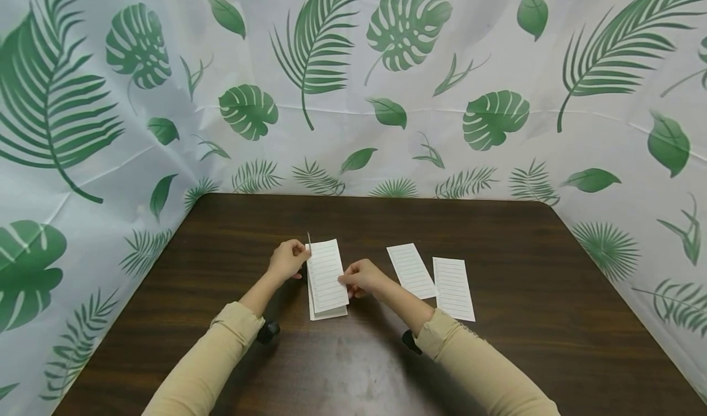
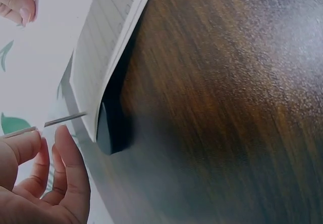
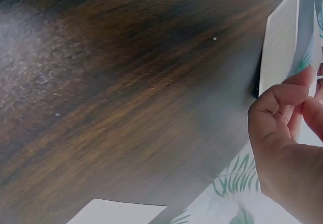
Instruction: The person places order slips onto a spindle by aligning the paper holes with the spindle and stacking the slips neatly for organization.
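Observation:
My left hand (image 1: 287, 259) pinches the upper left corner of a lined paper slip (image 1: 327, 279), and my right hand (image 1: 362, 277) pinches its right edge. The slip is held raised above a stack of similar slips (image 2: 108, 37). A thin metal spike (image 2: 65, 119) stands up through the papers, close beside my left thumb and fingertips. Under the stack shows part of a black base (image 2: 112, 128); the rest of it is hidden. From the right wrist side, a gap shows between the raised slip and the stack (image 3: 280, 37).
Two loose lined slips, one tilted (image 1: 412, 271) and one farther right (image 1: 453, 288), lie on the dark wooden table (image 1: 248, 219) beyond my right forearm. A white leaf-printed curtain (image 1: 342, 140) hangs behind the table's back edge and along its sides.

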### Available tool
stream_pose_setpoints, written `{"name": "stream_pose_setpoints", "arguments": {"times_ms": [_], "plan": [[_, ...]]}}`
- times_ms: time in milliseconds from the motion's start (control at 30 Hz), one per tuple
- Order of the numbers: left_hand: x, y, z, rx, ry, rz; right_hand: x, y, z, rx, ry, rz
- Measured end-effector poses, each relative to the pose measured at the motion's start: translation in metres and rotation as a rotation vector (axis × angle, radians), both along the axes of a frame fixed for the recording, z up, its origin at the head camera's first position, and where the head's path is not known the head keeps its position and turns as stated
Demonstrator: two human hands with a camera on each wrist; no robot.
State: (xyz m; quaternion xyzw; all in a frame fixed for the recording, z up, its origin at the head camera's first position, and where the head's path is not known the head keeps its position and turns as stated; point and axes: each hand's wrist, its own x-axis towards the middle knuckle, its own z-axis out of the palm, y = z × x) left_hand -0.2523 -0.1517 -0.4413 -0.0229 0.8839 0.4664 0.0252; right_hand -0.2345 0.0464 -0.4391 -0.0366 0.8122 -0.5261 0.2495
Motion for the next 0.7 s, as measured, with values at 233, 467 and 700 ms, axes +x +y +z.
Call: {"name": "stream_pose_setpoints", "arguments": {"times_ms": [233,467,700], "plan": [[-0.001,-0.001,-0.004,-0.051,-0.001,0.004,0.000,0.003,-0.008,0.010,-0.002,0.051],[-0.003,0.001,-0.008,-0.069,-0.008,0.007,-0.001,0.003,-0.010,0.022,0.031,0.069],[-0.004,0.004,-0.014,-0.109,-0.028,0.022,0.001,0.002,-0.012,0.058,0.069,0.079]]}}
